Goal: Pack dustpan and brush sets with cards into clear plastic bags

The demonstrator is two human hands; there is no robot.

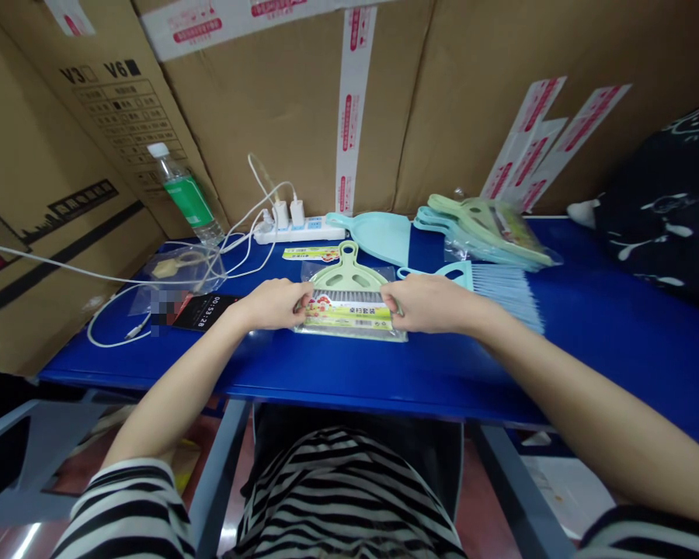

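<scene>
A green dustpan-and-brush set point(352, 273) lies in a clear bag on the blue table, with grey bristles and a yellow printed label point(349, 312) across it. My left hand point(279, 303) is closed at the left edge of the set, fingers curled in. On the opposite edge, my right hand point(419, 303) grips with fingers bent round the side. Just right of that hand lies a loose blue brush point(504, 291), its handle partly behind the hand. Behind the set rests a blue dustpan point(381, 235).
Bagged dustpan sets point(489, 229) are piled at the back right. A power strip point(303, 230) with white cables, a water bottle point(189, 198) and a phone point(203, 312) are on the left. Cardboard boxes point(268, 101) wall the back; a dark patterned bag point(664, 210) sits right.
</scene>
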